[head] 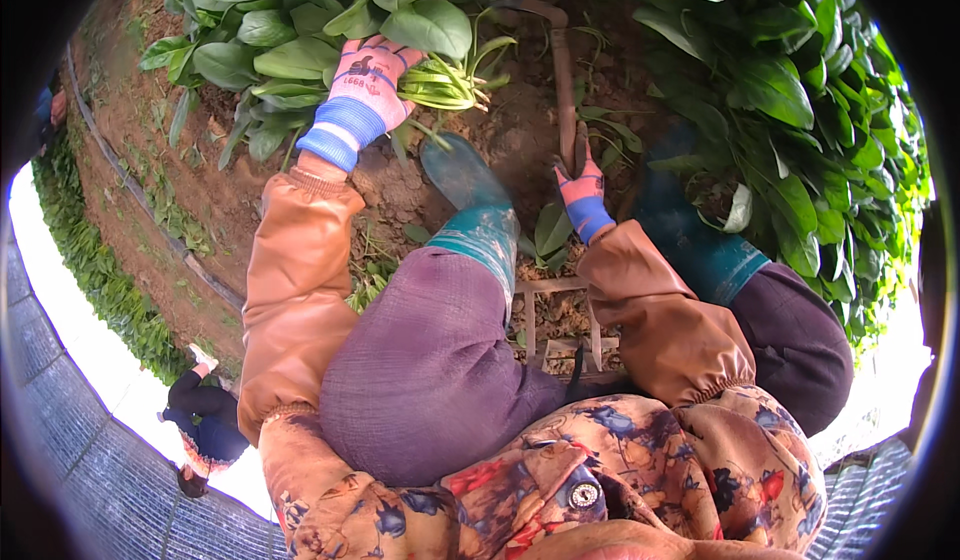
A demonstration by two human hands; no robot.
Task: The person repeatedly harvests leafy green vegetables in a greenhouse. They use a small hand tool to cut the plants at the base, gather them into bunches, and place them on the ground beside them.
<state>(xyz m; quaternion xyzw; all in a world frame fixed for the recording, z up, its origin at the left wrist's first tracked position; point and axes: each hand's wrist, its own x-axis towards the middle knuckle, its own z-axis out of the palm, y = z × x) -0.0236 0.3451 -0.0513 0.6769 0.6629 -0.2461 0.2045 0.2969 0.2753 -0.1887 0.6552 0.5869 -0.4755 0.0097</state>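
My left hand (369,84), in a pink glove with a blue cuff, is closed around a bunch of leafy greens that look like spinach (289,57). The pale cut stems (446,87) stick out to the right of my fingers, and the broad leaves spread left and up. In my right hand (582,189), gloved the same way, is the handle of a sickle (562,84). Its curved blade (531,6) points left, just above the soil and apart from the stems.
Dense standing greens (795,110) rise on the right. Brown soil (390,185) with loose leaves lies between my teal boots (472,222). Below me is a slatted frame (555,286). A dark hose (150,207) runs along the left, where another person (206,417) is bent over.
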